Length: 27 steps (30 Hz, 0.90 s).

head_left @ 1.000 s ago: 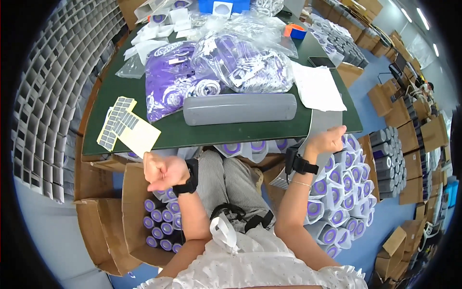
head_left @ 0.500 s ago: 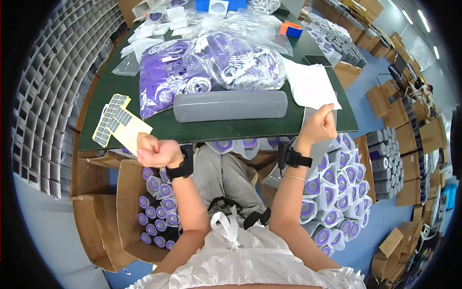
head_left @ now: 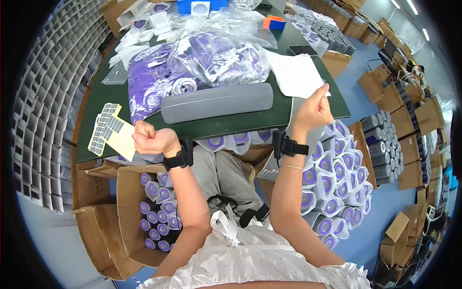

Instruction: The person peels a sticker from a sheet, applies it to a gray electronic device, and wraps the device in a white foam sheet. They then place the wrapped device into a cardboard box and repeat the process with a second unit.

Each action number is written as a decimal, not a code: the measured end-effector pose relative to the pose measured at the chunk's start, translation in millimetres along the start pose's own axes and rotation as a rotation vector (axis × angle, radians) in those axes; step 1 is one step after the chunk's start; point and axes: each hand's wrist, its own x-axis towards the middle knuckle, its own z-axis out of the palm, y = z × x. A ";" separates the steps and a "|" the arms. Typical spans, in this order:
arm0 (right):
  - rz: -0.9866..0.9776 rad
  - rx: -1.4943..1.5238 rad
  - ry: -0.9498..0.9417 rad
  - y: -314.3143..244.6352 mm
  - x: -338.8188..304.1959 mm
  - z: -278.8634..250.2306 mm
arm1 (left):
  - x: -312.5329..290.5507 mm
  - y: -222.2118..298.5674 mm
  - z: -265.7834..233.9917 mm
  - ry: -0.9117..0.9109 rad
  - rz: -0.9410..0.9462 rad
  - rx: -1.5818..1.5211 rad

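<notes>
Both my hands are raised in loose fists above the near part of a dark green table [head_left: 231, 124]. My left hand [head_left: 156, 139] is closed, and no object shows in it; it is nearest the yellow-backed sheets of grey labels [head_left: 110, 130]. My right hand [head_left: 314, 111], also closed with nothing showing, hovers by a flat white sheet or pouch [head_left: 297, 74]. Between the two hands lies a long grey case [head_left: 216, 103] with rounded ends. Behind it are a clear bag of purple-and-white printed pieces [head_left: 149, 77] and another crumpled bag [head_left: 221, 58].
Cartons of purple-ended cylinders stand below the table, a left carton [head_left: 125, 216] and a heap of wrapped cylinders [head_left: 337, 178] at right. On the table are an orange-and-blue tape roll [head_left: 274, 22] and a phone [head_left: 302, 50]. Stacked grey boxes [head_left: 57, 96] line the left.
The view has turned slightly, so the table and its things sit further left and tilted. Both hands stay raised and closed; nothing was picked up or put down.
</notes>
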 end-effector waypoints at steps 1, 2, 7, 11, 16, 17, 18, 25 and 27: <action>0.018 -0.007 0.007 0.0 0.5 0.8 | -0.4 -3.7 -1.0 0.029 0.004 0.006; 0.038 -0.019 0.016 -1.4 -0.6 -0.1 | 4.5 -3.3 -2.9 0.053 0.005 0.011; 0.044 0.139 -0.048 -19.4 -11.9 13.6 | 34.7 2.7 -15.7 0.079 -0.003 0.009; -0.029 0.349 -0.050 3.8 42.8 -4.1 | 40.7 8.1 -27.1 -0.377 -0.191 0.072; 0.028 0.249 -0.257 -35.3 48.2 -56.9 | 53.2 23.0 -97.5 -0.938 -0.293 0.327; -0.045 0.222 -0.389 -29.1 33.2 -68.5 | 56.4 14.3 -118.3 -0.890 -0.315 0.406; -0.125 0.183 -0.509 -20.9 20.6 -81.6 | 60.9 3.7 -135.2 -0.851 -0.340 0.469; 0.163 -0.156 -1.899 -30.9 -37.7 -118.8 | 123.5 -68.4 -187.6 -0.562 -0.428 0.664; 0.209 -0.167 -1.940 -32.4 -47.8 -122.1 | 132.8 -93.9 -185.3 -0.658 -0.259 0.758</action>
